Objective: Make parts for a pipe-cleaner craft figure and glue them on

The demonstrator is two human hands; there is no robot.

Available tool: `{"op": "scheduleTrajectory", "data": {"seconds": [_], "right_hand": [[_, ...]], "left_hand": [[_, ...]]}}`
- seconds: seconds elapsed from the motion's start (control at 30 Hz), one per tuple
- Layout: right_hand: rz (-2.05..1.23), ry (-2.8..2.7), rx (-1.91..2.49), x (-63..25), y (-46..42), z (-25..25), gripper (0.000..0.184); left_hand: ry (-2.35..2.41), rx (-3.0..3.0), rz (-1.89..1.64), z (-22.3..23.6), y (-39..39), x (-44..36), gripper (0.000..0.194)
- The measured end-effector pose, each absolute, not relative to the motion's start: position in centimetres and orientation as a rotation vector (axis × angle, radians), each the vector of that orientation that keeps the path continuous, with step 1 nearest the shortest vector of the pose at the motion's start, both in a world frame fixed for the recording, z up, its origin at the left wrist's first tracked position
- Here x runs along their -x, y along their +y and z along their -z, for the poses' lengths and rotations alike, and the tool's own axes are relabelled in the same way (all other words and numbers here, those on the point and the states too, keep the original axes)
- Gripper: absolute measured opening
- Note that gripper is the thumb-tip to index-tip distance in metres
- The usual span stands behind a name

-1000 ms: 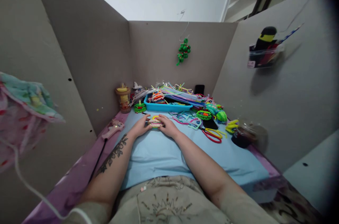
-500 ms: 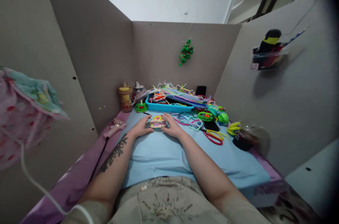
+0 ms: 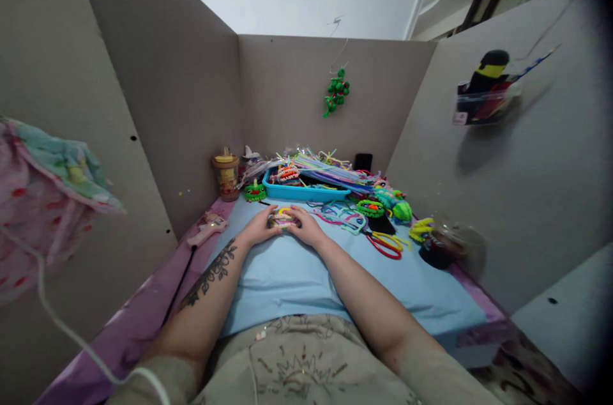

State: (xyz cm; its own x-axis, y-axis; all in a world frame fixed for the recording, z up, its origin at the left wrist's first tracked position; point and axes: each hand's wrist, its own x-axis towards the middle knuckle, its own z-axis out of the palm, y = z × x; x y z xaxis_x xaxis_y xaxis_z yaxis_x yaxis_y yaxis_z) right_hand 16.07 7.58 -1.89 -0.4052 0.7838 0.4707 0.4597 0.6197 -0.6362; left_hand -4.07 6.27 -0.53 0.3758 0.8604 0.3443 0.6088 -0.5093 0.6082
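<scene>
Between my hands sits a small rounded craft piece (image 3: 283, 218) of fuzzy pipe cleaners, banded in yellow, white and pink. My left hand (image 3: 262, 225) curves round its left side, thumb at the front. From the right, my right hand (image 3: 304, 226) grips it the same way, its fingers reaching over the top. Part of the piece is hidden behind the fingers. It rests on or just above the light blue cloth (image 3: 287, 277); I cannot tell which.
A blue tray (image 3: 306, 192) heaped with pipe cleaners stands behind my hands. Scissors (image 3: 387, 245) with red handles, loose stems and green fuzzy crafts (image 3: 370, 207) lie to the right. A pink glue gun (image 3: 207, 232) lies left, and a lidded cup (image 3: 226, 176) stands beyond it.
My hands have drawn closer together round the craft piece. The fingers now cover more of its top and sides.
</scene>
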Motion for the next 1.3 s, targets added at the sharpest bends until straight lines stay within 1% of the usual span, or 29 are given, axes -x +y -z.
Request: {"op": "scheduleTrajectory", "data": {"seconds": [0.07, 0.2, 0.23, 0.33, 0.5, 0.8, 0.97, 1.07, 1.13, 1.3], "right_hand": [[-0.556, -2.071, 0.982, -16.3, 7.6, 1.9, 0.052], [-0.597, -2.113, 0.991, -17.5, 7.7, 1.5, 0.072], [-0.597, -2.108, 0.994, -17.9, 7.8, 1.4, 0.074], [-0.57, -2.084, 1.017, -19.0, 8.1, 0.9, 0.071], [-0.493, -2.123, 1.108, -19.7, 8.3, 0.7, 0.071], [-0.404, -2.154, 1.115, -19.3, 8.4, 1.8, 0.063], [-0.433, -2.116, 1.138, -19.2, 9.0, 2.3, 0.058], [-0.426, -2.104, 1.155, -19.0, 9.3, 2.2, 0.056], [-0.392, -2.114, 1.178, -18.8, 9.2, 1.9, 0.056], [-0.137, -2.081, 1.106, -17.6, 6.9, 0.0, 0.064]], "left_hand": [[1.279, -2.268, -0.894, 0.7, 6.4, 4.2, 0.079], [1.311, -2.289, -0.865, 0.9, 6.6, 4.8, 0.085], [1.32, -2.293, -0.866, 0.9, 6.6, 4.9, 0.086], [1.367, -2.302, -0.879, 0.7, 6.7, 5.4, 0.083], [1.45, -2.321, -0.875, 0.6, 6.7, 5.8, 0.07], [1.555, -2.31, -0.881, 0.7, 7.0, 5.9, 0.055], [1.838, -2.184, -0.851, 0.7, 6.9, 6.8, 0.038], [2.021, -2.124, -0.862, 0.7, 7.0, 7.4, 0.036], [2.06, -2.134, -0.843, 0.7, 7.1, 7.5, 0.035], [1.992, -2.217, -0.757, 0.6, 7.3, 7.0, 0.034]]}}
